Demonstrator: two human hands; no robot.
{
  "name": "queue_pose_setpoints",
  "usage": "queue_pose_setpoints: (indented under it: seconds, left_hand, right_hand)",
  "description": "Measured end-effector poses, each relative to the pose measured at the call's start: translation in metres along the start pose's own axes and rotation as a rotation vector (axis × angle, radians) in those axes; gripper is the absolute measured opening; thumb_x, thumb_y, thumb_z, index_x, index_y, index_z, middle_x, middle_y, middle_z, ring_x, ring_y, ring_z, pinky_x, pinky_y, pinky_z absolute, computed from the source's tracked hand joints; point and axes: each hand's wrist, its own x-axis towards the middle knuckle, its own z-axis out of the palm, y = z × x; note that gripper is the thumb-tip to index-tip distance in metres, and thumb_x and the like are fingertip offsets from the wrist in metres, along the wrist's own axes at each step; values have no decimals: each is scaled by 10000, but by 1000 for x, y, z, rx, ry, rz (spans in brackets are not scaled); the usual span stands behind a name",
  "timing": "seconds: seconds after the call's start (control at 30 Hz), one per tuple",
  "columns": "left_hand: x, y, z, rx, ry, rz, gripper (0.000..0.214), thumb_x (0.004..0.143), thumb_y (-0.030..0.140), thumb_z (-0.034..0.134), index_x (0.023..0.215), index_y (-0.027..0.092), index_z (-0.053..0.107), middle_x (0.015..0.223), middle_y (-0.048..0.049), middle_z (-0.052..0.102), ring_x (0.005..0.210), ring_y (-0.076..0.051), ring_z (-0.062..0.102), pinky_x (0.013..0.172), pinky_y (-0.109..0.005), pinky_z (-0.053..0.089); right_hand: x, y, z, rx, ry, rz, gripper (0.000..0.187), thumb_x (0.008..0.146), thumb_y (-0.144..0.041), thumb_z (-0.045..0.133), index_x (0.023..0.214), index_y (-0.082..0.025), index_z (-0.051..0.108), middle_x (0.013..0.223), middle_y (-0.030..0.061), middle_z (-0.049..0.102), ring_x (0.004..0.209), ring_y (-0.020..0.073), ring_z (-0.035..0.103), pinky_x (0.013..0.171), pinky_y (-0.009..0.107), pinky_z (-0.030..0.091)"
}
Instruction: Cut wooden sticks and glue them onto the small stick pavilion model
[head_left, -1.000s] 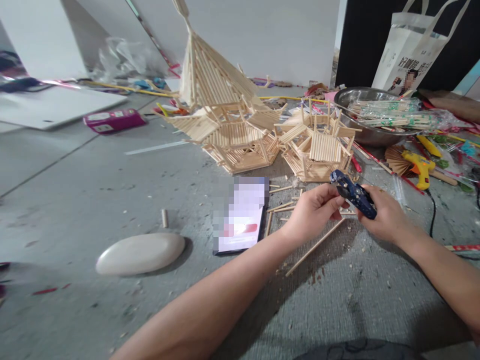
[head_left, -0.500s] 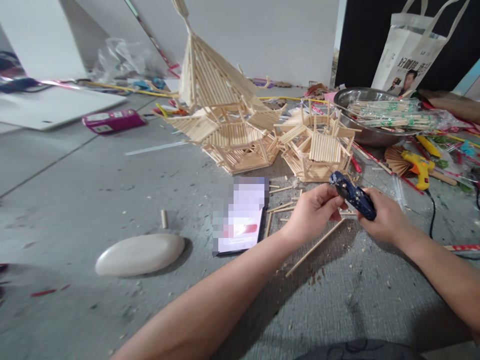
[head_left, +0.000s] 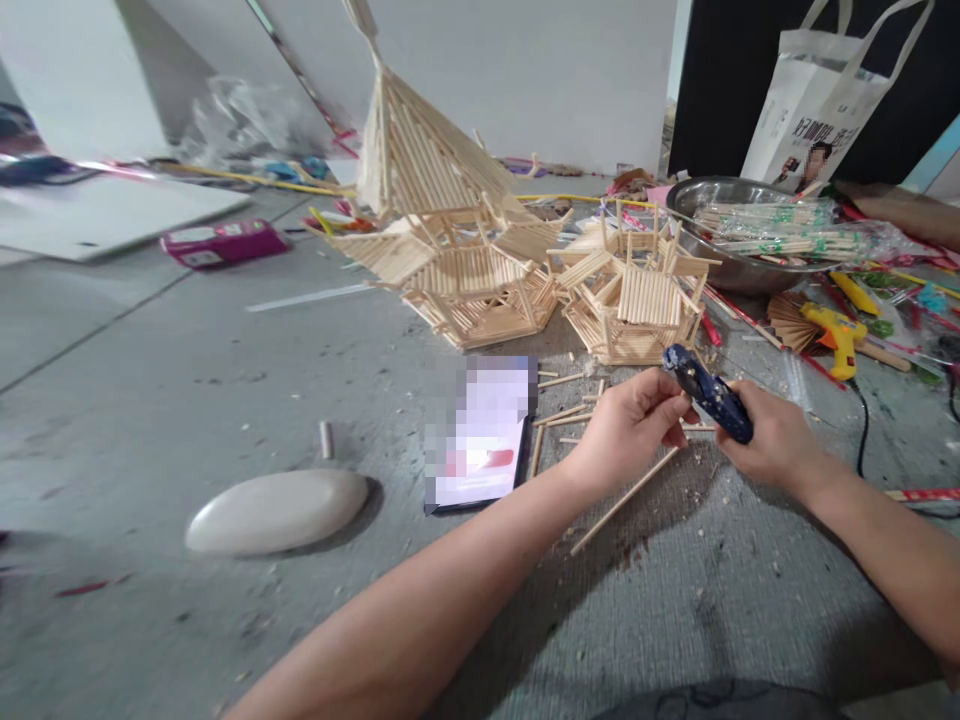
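My right hand (head_left: 772, 435) is wrapped round a dark blue hand tool (head_left: 712, 395) speckled with pale bits; its exact kind is unclear. My left hand (head_left: 634, 420) is closed in a pinch beside the tool's far end, and what its fingertips hold is hidden. Under my hands a thin wooden stick (head_left: 626, 500) lies slantwise on the grey floor. Shorter wooden sticks (head_left: 566, 415) are scattered left of my left hand. Just beyond my hands stands a small stick-built model (head_left: 637, 300), and left of it a larger stick model (head_left: 465, 275) with a tall pointed roof.
A phone (head_left: 484, 430) lies left of my left forearm, with a pale oval object (head_left: 277, 510) farther left. At right are a metal bowl (head_left: 690, 210) of bagged sticks, a yellow glue gun (head_left: 840, 335) with its cord, and a white bag (head_left: 810, 110). A purple packet (head_left: 225, 243) lies at left.
Hardly anything differs. The tool and both hands have shifted very slightly; my right hand keeps its grip and my left hand stays pinched.
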Motion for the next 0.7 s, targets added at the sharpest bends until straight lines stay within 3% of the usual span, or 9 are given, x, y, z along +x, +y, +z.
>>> queue_pose_setpoints:
  seconds: [0.27, 0.43, 0.7]
  left_hand:
    - [1, 0, 1, -17, 6, -16, 104, 783, 236, 473, 716, 158, 459, 646, 4, 569, 470, -51, 530, 480, -197, 445]
    - [2, 1, 2, -53, 5, -22, 126, 773, 252, 499, 697, 163, 453, 649, 3, 581, 470, -52, 532, 476, -197, 441]
    - [6, -3, -2, -141, 64, -93, 121, 770, 258, 525, 729, 151, 485, 634, 6, 597, 451, -47, 516, 472, -201, 429]
  right_hand:
    - [0, 1, 0, -18, -9, 3, 193, 719, -288, 458, 887, -192, 465, 719, 54, 611, 654, 214, 591, 571, 304, 396]
    - [0, 0, 3, -55, 35, 10, 89, 732, -309, 449, 749, -221, 454, 610, 16, 582, 564, 182, 564, 527, 283, 360]
    - [8, 8, -2, -125, 20, 162, 216, 776, -398, 430, 854, -223, 530, 620, 28, 621, 566, 207, 594, 473, 281, 339]
